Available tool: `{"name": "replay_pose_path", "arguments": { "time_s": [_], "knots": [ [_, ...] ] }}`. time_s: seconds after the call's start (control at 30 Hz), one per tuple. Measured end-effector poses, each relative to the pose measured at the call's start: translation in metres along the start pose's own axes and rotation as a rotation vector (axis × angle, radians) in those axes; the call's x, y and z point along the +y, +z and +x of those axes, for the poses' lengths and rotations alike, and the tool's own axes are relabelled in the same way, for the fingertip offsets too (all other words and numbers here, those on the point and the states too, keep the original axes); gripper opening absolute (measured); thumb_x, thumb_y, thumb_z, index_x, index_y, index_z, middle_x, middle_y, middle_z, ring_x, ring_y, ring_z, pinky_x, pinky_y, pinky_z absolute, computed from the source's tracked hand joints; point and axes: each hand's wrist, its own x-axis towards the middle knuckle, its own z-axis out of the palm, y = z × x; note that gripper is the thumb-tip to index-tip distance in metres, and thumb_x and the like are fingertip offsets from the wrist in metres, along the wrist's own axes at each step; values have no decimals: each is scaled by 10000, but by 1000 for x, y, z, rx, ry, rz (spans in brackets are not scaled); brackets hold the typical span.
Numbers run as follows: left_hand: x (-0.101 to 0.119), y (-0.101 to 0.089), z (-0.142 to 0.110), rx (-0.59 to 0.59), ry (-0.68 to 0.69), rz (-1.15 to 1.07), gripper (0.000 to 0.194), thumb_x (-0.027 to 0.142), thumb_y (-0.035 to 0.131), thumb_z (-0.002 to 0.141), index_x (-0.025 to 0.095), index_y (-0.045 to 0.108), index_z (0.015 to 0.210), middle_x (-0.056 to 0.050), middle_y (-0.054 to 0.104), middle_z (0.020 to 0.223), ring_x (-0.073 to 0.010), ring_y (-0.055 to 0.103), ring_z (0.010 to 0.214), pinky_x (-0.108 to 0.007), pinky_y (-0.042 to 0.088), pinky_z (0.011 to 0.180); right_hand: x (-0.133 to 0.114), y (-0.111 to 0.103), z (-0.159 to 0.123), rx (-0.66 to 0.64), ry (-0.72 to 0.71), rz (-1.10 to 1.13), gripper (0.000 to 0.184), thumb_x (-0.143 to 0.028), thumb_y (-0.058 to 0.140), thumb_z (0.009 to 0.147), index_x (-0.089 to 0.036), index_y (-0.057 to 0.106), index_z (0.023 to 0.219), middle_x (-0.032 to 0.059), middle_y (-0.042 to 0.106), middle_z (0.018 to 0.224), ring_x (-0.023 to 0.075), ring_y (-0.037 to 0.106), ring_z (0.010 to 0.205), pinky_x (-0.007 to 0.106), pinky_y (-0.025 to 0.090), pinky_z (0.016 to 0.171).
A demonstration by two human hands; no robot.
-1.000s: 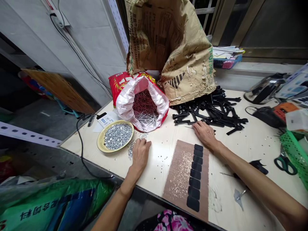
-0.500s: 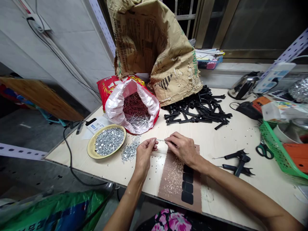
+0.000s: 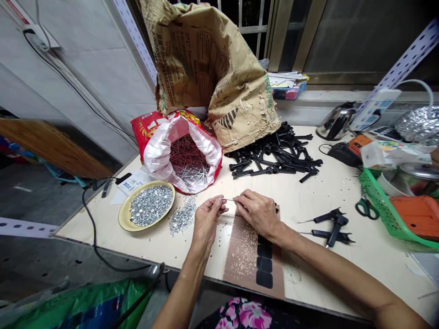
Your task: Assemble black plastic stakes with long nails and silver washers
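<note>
Over the top of a brown board (image 3: pixel 240 269), my two hands meet at a thin metal pin (image 3: pixel 227 199). My left hand (image 3: pixel 207 217) pinches its left end between thumb and fingertips; whether a washer is also in that pinch is hidden. My right hand (image 3: pixel 259 212) is closed on the pin's other end, back of the hand up. Black rounded pads (image 3: pixel 264 265) lie in a row on the board, partly covered by my right hand and forearm. Loose silver washers (image 3: pixel 183 217) are spread left of my left hand, beside a yellow dish (image 3: pixel 123 219) full of them.
Behind my hands a red and white bag (image 3: pixel 156 153) holds thin metal pins. A torn brown paper sack (image 3: pixel 236 100) stands over a pile of black plastic parts (image 3: pixel 274 157). At right are black parts with metal rods (image 3: pixel 336 226), scissors (image 3: pixel 366 209) and a green basket (image 3: pixel 380 201).
My left hand has left the washers and my right hand the black pile; both came together over the board at the pin. Since half a second ago they barely differ, while the view has shifted right.
</note>
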Motion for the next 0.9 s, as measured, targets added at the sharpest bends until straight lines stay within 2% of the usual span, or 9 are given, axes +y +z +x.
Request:
{"name": "replay_pose_path", "arguments": {
  "time_s": [0.17,0.33,0.47,0.67,0.8,0.9],
  "knots": [
    [-1,-2,2,-10,-13,49,339,288,801,587,101,669,837,-18,665,710,-76,581,591,-233,486,645,-5,-4,-3,44,-48,-145,183,-229,458,931,-218,638,902,17,630,808,141,521,712,284,303,607],
    [-1,-4,5,-27,-21,138,308,299,805,570,109,676,776,-23,664,696,-87,573,580,-248,485,630,-4,-7,-8,26,-92,-243,191,-207,426,945,-222,617,934,22,629,819,160,492,723,310,278,605],
    [-3,-7,7,-63,22,251,282,328,777,612,117,691,778,-30,668,704,-95,571,579,-245,477,624,3,-7,-11,3,-124,-262,206,-209,396,960,-218,600,990,34,628,864,172,479,755,323,278,621],
    [0,-14,10,-192,40,482,270,374,744,644,128,713,752,-42,673,671,-117,569,574,-245,461,606,18,-4,-16,-37,-260,-305,236,-179,358,969,-214,591,986,30,621,869,167,462,739,324,262,607],
    [2,-10,9,-165,150,720,239,374,732,649,152,731,738,-27,661,606,-139,574,577,-249,448,606,22,0,-21,-33,-249,-305,200,-178,389,955,-195,586,924,27,601,822,163,463,722,320,262,605],
    [1,-5,7,-212,137,732,239,386,717,662,155,729,725,-25,654,592,-149,578,580,-250,448,597,24,2,-24,-4,-249,-277,203,-179,383,957,-196,583,925,27,606,838,155,471,724,311,267,608]
  ]
}}
